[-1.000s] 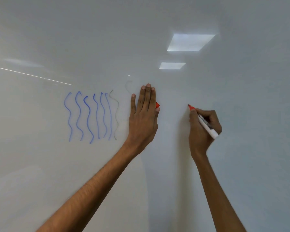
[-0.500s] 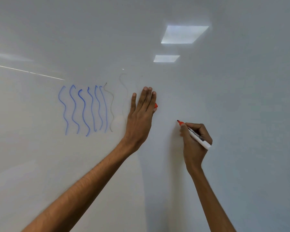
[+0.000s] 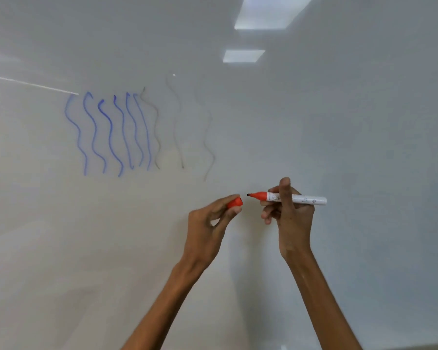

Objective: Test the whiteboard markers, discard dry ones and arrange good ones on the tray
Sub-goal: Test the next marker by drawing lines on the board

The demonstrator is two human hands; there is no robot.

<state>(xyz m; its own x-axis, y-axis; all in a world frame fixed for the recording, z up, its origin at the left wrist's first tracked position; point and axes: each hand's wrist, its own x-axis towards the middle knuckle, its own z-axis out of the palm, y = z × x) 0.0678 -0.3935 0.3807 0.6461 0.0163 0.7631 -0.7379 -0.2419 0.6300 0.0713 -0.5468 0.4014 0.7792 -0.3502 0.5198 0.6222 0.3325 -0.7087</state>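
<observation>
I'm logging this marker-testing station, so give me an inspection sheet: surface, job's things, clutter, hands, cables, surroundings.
Surface: whiteboard bearing six blue wavy lines and three faint grey wavy lines; no red stroke seen.
Job's things: red marker, uncapped, tip pointing at its red cap, apart from it; tray not in view.
Clutter: nothing seen.
Hands: left hand pinches the red cap; right hand grips the red marker's barrel.
Cables: nothing seen.
Surroundings: ceiling light reflections on the whiteboard.
</observation>
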